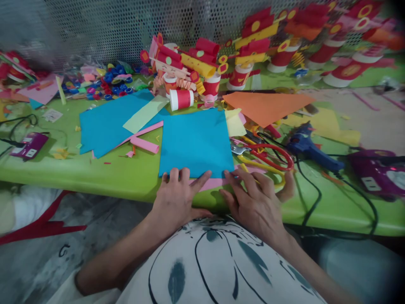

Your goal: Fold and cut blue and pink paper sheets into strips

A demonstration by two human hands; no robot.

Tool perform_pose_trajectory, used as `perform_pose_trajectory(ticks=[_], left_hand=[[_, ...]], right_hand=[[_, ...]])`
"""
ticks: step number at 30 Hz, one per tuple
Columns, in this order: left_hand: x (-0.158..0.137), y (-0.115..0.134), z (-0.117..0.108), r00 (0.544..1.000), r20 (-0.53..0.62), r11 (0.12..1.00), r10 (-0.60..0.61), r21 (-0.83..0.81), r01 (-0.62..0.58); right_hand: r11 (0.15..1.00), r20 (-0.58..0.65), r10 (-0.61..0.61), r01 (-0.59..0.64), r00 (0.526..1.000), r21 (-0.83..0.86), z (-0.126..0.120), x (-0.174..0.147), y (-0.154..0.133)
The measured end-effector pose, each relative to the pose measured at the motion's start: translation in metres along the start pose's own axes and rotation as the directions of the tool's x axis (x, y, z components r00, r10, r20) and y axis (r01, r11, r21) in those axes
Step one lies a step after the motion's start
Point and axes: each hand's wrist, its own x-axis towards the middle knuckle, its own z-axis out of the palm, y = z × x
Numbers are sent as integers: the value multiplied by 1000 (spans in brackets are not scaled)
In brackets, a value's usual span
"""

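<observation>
Near the front of the green table [107, 179], a blue sheet [196, 141] lies flat
Left hand [174, 198] and right hand [259, 204] at its near edge, fingers loosely spread; probably light, easily creased paper, best taken by its corners

A green worktop [95, 179] carries blue sheets [196, 141], scissors [268, 146] and a glue gun [311, 147]. Decorated cups [240, 77] line its back.

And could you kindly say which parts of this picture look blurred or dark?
Head view: the red-and-white paper cups at upper right look smeared; head view: the square blue paper sheet at centre looks sharper; head view: the top-right corner darkens.
</observation>
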Motion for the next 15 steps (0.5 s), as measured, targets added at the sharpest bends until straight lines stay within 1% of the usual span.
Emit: perform_pose_trajectory(ticks=[3,7,10,12,15], left_hand=[[-2,0,2,1000,-27,1000,-7,7,8],[-7,-3,7,995,-87,999,-47,11,48],[-14,-7,15,982,-160,995,-98,-11,98],[-20,-11,22,969,-214,992,-123,-18,122],[-28,-17,31,952,-277,991,-130,-3,135]], right_hand=[[996,-49,22,-27,999,-88,-3,2,-5],[988,-86,-29,15,996,-156,-4,6,-5],[986,-123,-53,33,991,-161,-2,6,-3],[987,-134,-48,26,990,-159,-1,6,-1],[987,-153,-58,34,987,-159,0,7,1]])
